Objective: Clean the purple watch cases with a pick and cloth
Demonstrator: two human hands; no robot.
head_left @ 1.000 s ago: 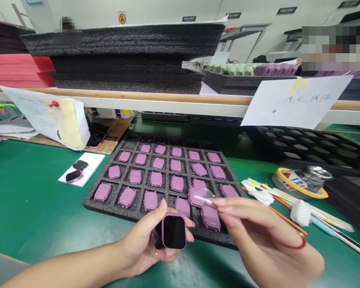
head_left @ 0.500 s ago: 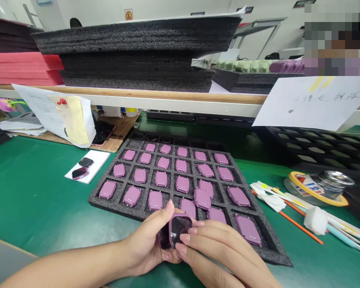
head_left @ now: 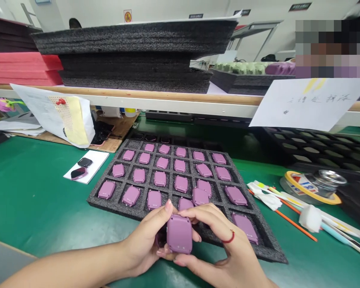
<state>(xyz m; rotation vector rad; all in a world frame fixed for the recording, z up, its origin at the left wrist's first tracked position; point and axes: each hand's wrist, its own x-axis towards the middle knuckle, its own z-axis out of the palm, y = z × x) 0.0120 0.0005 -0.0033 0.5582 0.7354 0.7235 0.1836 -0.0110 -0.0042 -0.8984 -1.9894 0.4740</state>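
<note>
Both my hands hold one purple watch body point(head_left: 179, 235) just above the near edge of a black foam tray point(head_left: 108, 204). Its purple back faces me. My left hand point(head_left: 145, 244) cups it from the left, thumb on its top edge. My right hand point(head_left: 225, 248), with a red ring on one finger, wraps it from the right and below. Several more purple watch bodies point(head_left: 160, 179) lie back-up in the tray's pockets.
A white card with two watch parts point(head_left: 81, 169) lies left of the tray on the green mat point(head_left: 33, 200). Swabs, orange sticks point(head_left: 291, 222) and a tape roll with a glass jar point(head_left: 315, 186) sit to the right. Stacked foam sheets point(head_left: 132, 52) fill the shelf above.
The watch body has been turned over: its dark screen faced me before, now its purple back does. My right hand came down from holding a clear film and closed around the watch.
</note>
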